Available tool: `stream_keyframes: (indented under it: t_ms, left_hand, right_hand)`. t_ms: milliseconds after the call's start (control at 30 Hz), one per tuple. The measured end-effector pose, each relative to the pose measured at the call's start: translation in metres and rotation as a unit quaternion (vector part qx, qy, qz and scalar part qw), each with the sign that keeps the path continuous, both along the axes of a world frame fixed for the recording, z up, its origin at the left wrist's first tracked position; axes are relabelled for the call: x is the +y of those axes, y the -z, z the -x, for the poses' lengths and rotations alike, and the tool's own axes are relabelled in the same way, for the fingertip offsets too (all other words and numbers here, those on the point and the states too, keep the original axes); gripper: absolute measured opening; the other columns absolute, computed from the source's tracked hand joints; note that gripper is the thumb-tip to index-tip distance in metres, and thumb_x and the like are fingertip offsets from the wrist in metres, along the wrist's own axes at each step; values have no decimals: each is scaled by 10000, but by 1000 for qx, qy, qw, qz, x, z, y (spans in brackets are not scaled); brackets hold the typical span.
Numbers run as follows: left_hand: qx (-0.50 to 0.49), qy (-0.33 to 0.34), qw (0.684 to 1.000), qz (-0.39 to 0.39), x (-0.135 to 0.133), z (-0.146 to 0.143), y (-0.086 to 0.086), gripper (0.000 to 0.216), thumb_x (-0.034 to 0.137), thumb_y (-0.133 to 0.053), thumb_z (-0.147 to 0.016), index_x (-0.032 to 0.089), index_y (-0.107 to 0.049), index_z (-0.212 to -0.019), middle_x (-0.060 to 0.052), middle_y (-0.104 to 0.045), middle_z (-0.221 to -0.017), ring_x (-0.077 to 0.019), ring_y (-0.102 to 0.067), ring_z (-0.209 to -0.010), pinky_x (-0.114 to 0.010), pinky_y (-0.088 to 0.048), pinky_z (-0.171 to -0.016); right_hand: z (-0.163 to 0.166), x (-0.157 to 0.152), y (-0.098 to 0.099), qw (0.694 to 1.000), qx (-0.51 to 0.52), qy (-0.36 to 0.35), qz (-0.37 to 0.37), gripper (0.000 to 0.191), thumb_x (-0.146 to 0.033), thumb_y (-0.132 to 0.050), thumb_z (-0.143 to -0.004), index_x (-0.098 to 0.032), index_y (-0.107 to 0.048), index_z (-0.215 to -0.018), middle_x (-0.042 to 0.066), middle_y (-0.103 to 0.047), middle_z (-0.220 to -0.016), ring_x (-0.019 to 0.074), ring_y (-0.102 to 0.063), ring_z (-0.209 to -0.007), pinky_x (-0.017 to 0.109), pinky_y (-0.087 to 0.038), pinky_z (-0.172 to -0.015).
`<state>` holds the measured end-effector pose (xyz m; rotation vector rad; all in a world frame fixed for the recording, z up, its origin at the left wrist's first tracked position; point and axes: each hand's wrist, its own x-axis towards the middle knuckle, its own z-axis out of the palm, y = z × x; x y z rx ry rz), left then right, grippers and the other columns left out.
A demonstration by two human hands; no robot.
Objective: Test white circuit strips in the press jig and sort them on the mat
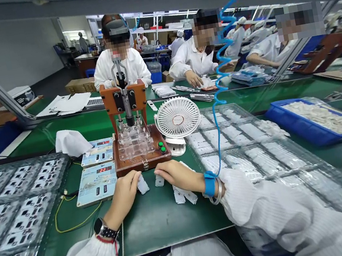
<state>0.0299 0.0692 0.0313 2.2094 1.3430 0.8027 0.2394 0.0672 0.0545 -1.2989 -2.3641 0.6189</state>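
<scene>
My left hand (124, 197) pinches a small white flat plate (142, 184) just in front of the test fixture. A second small white plate (159, 180) is at the fingertips of my right hand (179, 174), whose fingers are closed on its upper edge. Under my right wrist lie several loose white plates (183, 196) on the green mat (171, 225). Directly ahead stands the test fixture (140, 162), with a wooden base, a clear acrylic bed, an upright lever clamp (125, 96) and two green buttons (161, 146). A blue wrist strap (210, 183) circles my right wrist.
Two meter boxes (96, 183) with red digits sit left of the fixture, a white fan (177, 118) right. Clear trays of parts flank me, left (22, 207) and right (263, 160). A blue coiled cord (220, 57) hangs down. A blue bin (318, 119) stands right; co-workers sit opposite.
</scene>
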Motion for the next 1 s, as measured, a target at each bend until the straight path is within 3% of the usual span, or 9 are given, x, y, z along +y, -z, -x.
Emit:
stream_keyframes:
  t_ms: [100,233,367,500,567,633,800,900,1000]
  left_hand:
    - [6,20,997,-68,-2,1,3,385,348,-308,-993,171,-611,-834,-34,-643,-720,-173,-601,-647,-274,-454,-610]
    - [96,145,969,-177,-14,6,8,329,362,-370,-991,173,-638,-1018,-92,-681,-964,-233,-611,-878,-368,-494,-774]
    - [114,182,970,-115,-24,13,7,317,429,-552,-904,205,-616,-1118,-94,-627,-1150,-260,-573,-1022,-411,-493,-866]
    - [92,128,987,-17,-20,17,9,671,436,-685,-804,254,-403,-1385,-105,-495,-1355,-293,-441,-1245,-477,-406,-1018]
    - [98,141,985,33,-16,17,14,860,435,-757,-729,247,-313,-1441,-120,-431,-1412,-306,-376,-1305,-492,-365,-1057]
    - [96,156,981,64,-13,15,21,866,396,-767,-727,241,-310,-1446,-124,-411,-1424,-302,-356,-1323,-490,-339,-1078]
    - [52,157,984,60,-10,11,28,670,307,-705,-791,278,-406,-1390,-94,-480,-1348,-290,-398,-1281,-496,-354,-1064]
    - [32,149,986,62,-14,11,20,676,307,-721,-763,278,-429,-1372,-97,-499,-1285,-303,-439,-1224,-495,-402,-1020]
    - [1,113,993,31,-16,14,3,648,312,-662,-801,280,-396,-1391,-97,-456,-1279,-297,-433,-1219,-465,-393,-1029]
  right_hand:
    - [1,7,3,998,56,5,28,255,-237,-436,-961,-139,-602,-795,29,-624,-755,128,-537,-681,236,-376,-623]
    - [2,13,8,994,79,0,70,233,-220,-473,-943,-124,-635,-807,37,-652,-762,135,-573,-704,243,-424,-663]
    - [-2,8,12,998,36,16,44,190,-220,-550,-902,-126,-627,-1048,98,-655,-1005,191,-613,-895,310,-481,-795]
    - [-8,-4,14,996,-69,-61,4,478,-311,-678,-815,-127,-533,-1232,156,-549,-1192,279,-526,-1105,423,-458,-923]
    - [-9,-8,16,989,-116,-89,14,651,-396,-757,-724,-115,-514,-1259,175,-513,-1227,317,-489,-1132,464,-443,-934]
    - [-8,-10,20,987,-132,-89,17,682,-409,-772,-701,-106,-520,-1257,182,-488,-1243,327,-466,-1147,469,-431,-944]
    - [-6,-10,19,992,-78,-77,66,731,-305,-816,-653,-149,-502,-1294,129,-475,-1189,278,-460,-1116,433,-427,-957]
    - [-12,-7,0,990,-5,-101,94,750,-278,-824,-637,-198,-488,-1303,100,-457,-1208,250,-455,-1146,419,-419,-987]
    - [-23,7,-27,987,97,-119,53,604,-302,-758,-727,-222,-512,-1273,98,-439,-1291,240,-435,-1230,415,-393,-1034]
